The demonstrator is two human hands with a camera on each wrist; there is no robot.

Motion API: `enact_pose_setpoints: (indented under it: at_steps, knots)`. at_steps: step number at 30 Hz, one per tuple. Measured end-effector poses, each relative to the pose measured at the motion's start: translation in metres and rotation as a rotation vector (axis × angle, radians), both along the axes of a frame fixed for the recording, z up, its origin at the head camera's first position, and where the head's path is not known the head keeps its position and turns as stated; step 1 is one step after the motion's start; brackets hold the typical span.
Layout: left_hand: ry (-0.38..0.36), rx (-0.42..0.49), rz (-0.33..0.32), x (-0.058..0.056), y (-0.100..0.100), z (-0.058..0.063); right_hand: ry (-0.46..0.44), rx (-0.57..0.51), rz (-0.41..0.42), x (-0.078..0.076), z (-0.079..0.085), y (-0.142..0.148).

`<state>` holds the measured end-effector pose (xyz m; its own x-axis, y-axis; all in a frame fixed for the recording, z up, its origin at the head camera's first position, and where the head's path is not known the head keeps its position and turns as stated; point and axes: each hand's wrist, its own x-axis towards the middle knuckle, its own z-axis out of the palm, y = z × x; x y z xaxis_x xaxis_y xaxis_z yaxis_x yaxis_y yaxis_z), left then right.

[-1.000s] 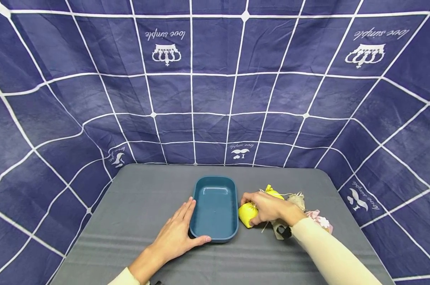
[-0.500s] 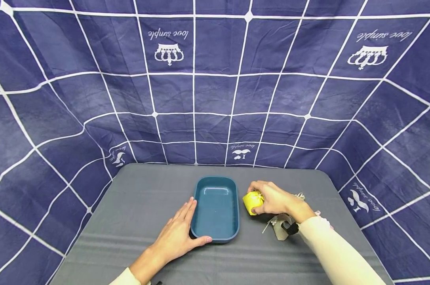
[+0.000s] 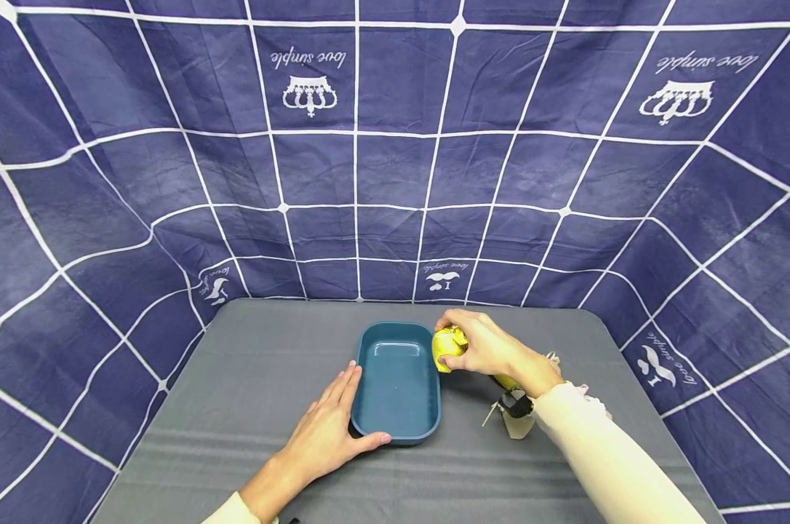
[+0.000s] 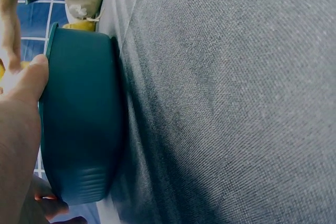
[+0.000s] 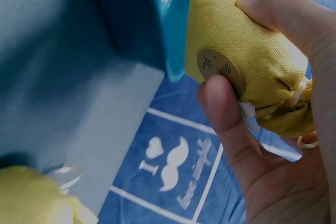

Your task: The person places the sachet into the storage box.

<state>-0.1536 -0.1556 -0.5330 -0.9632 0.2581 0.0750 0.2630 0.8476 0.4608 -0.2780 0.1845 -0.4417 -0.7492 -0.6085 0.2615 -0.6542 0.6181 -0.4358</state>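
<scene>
My right hand (image 3: 483,346) grips a yellow cloth drawstring pouch (image 5: 241,45) between thumb and fingers, raised off the table beside the right rim of a blue plastic tray (image 3: 395,442). The right wrist view shows a round brown label (image 5: 221,71) on the pouch and its gathered, tied neck. Against the tray's left side rests my left hand (image 3: 323,429), fingers straight along the wall and thumb over the near rim. In the left wrist view the tray's outer wall (image 4: 84,108) fills the left part. Nothing lies inside the tray.
Right of the tray, partly under my right forearm, lie a beige pouch (image 3: 518,423), another yellow pouch (image 5: 37,198) and a pink pouch (image 3: 591,399). The grey table (image 3: 284,342) meets a blue gridded cloth (image 3: 395,175) at its back and sides.
My right hand has lifted the yellow pouch from the table and carried it left and away from me to the tray's right rim. The left hand and tray have stayed in place.
</scene>
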Motion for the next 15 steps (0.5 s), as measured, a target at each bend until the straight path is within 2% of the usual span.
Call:
enact_pose_setpoints:
  at_steps: [7,15]
  knots:
    - [0.022,-0.018,-0.010,-0.002,0.001,0.002,0.051,0.022,0.001,-0.012,0.010,-0.030]
    - [0.015,-0.011,-0.010,0.000,0.000,0.002,0.057,0.065,0.000,-0.020,0.006,-0.062]
